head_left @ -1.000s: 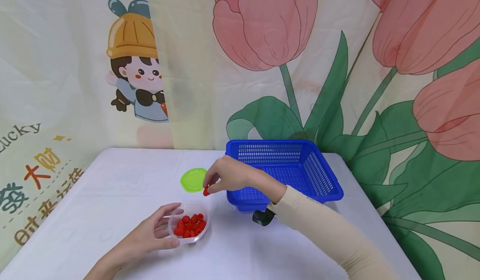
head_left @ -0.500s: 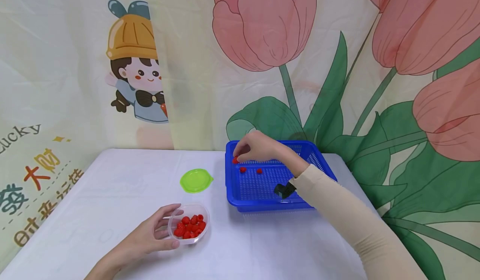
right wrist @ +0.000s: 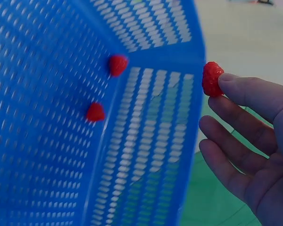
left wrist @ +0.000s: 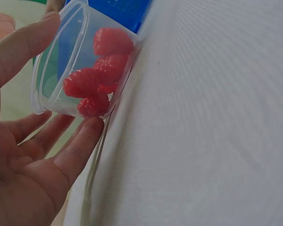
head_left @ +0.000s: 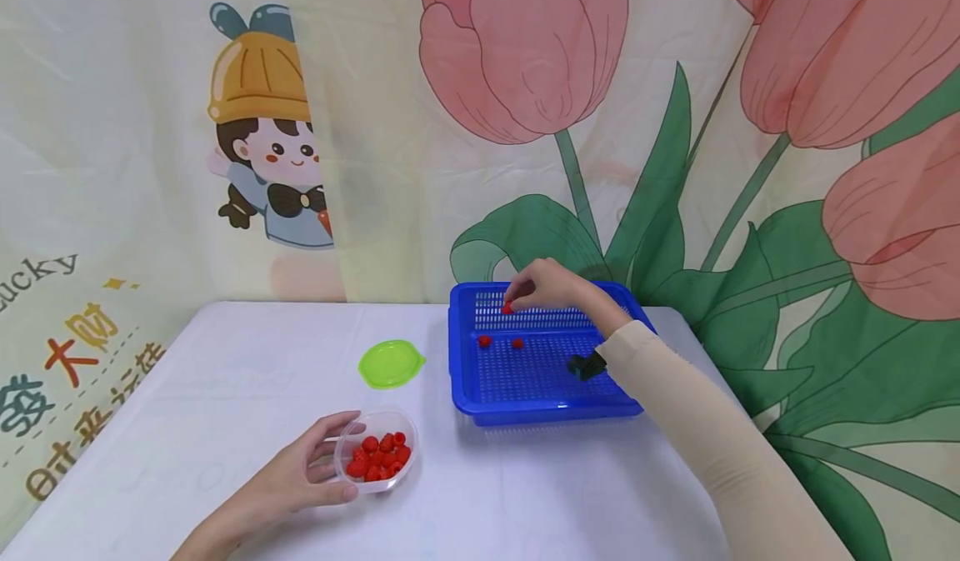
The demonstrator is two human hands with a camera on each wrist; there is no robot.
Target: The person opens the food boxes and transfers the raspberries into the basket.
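Note:
My right hand [head_left: 546,286] pinches a single raspberry [right wrist: 212,79] between thumb and fingertips, held above the blue plastic basket [head_left: 555,415] near its back wall. Two more raspberries lie on the basket floor: one at left [head_left: 485,341] and one nearer the middle [head_left: 517,343]. On the table's front left, my left hand [head_left: 318,465] holds a small clear plastic tub [head_left: 411,461] from its left side, thumb at the near side and fingers round the far side. Several raspberries [left wrist: 112,41] sit in the bottom of the tub, which stands upright on the cloth.
A bright green lid [head_left: 392,364] lies flat on the white-covered table [head_left: 247,378], between the tub and the backdrop, left of the basket. Behind the table hangs a printed curtain [head_left: 390,127] with tulips. A black wrist camera [head_left: 586,366] hangs under the right wrist, over the basket.
My right hand has carried the raspberry from beside the green lid, over the basket's left rim, then further right toward its back wall. My left hand and the tub stay in place.

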